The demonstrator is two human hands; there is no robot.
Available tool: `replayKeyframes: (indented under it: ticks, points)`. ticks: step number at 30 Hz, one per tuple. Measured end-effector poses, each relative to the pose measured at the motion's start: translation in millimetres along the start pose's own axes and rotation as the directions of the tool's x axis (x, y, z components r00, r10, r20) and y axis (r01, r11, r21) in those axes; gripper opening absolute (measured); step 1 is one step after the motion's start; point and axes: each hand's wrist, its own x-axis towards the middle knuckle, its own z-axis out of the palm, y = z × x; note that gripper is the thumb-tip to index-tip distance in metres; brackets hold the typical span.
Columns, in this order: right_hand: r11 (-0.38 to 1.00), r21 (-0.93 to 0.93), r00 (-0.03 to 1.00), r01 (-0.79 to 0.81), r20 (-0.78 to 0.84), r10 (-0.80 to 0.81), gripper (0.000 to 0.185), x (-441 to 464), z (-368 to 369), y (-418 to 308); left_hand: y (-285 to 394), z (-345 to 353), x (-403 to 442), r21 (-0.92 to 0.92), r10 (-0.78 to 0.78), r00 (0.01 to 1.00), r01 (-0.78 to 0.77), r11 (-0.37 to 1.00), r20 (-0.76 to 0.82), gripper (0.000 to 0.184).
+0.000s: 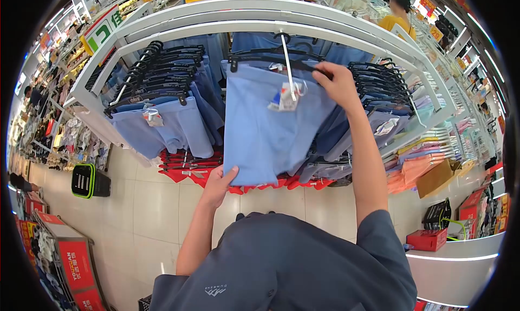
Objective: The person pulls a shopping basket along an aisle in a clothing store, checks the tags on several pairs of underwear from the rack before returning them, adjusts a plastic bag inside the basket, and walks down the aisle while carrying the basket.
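Light blue shorts (260, 127) with a paper tag (287, 97) hang by clips from a black hanger (260, 56) in front of me. My right hand (337, 83) is closed around the right end of this hanger, near the waistband. Down at the lower left corner of the shorts, my left hand (219, 183) pinches the hem between thumb and fingers. A white display prong (287, 62) reaches forward in front of the hanger and ends by the tag. Whether the hanger's hook rests on a rail is hard to see.
More blue shorts (162, 124) crowd the left arm of the white rack (271, 13), and darker ones (379, 102) the right. Red garments (189, 167) hang below. A black-and-green basket (89, 181) stands on the floor at left. A person in yellow (398, 18) is behind the rack.
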Motion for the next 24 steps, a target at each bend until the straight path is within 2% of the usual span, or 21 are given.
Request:
replayKeyframes:
  ticks: [2,5,11,14,17,20,24]
  points:
    - [0.999,-0.043,1.000,0.015,0.024,-0.014,0.024,25,13,11,-6,-1,5,-0.070,-0.029,0.999,0.030,0.997,0.014,0.029]
    - [0.997,-0.069,0.998,-0.019,0.065,0.023,0.024,44,30,20,-5,7,-3,-0.030,-0.042,0.996,0.039,0.999,-0.084,0.024]
    - [0.989,-0.134,0.993,-0.065,0.092,0.078,0.023,57,39,28,-15,-1,-28,-0.007,-0.039,0.994,0.038,0.999,-0.106,0.024]
    - [0.980,-0.198,0.990,0.009,0.138,0.019,0.025,64,37,26,-15,0,-40,0.001,-0.046,0.995,0.046,0.999,-0.090,0.023]
    - [0.990,-0.082,0.987,0.118,0.115,-0.108,0.026,68,43,17,-12,3,-50,0.004,-0.060,0.995,0.061,0.998,-0.077,0.023]
    - [0.988,-0.110,0.981,0.106,0.175,-0.085,0.024,78,46,7,-13,3,-55,0.009,-0.063,0.996,0.064,0.998,-0.066,0.023]
    - [0.992,-0.091,0.987,0.089,0.143,-0.076,0.021,82,47,-4,-14,-1,-59,0.014,-0.057,0.996,0.058,0.998,-0.075,0.023]
